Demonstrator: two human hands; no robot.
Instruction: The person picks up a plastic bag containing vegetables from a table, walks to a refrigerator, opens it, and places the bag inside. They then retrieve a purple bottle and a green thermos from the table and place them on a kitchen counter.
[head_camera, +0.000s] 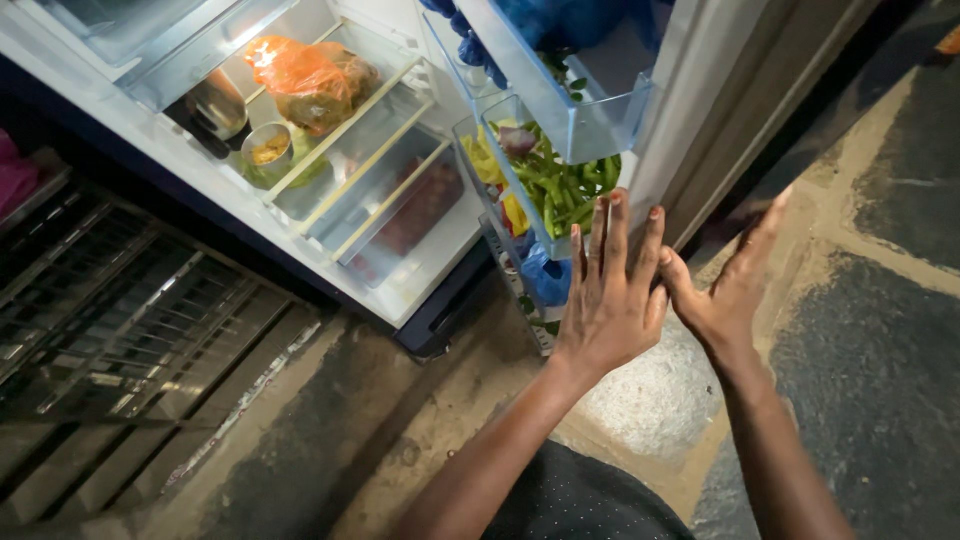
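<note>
We note the left hand flat, fingers spread and gripping nothing, against the edge of the open fridge door, just beside its rack of green vegetables, while the right hand, equally open and empty, presses the door's outer face.

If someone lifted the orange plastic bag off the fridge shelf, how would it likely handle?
The orange plastic bag looks thin and crinkled, so it would probably be floppy and sag around its lumpy contents. It bulges full, so likely somewhat heavy for its size. The film looks glossy, perhaps slippery; gripping a bunched part seems safer. Both hands are at the fridge door, away from it.
</note>
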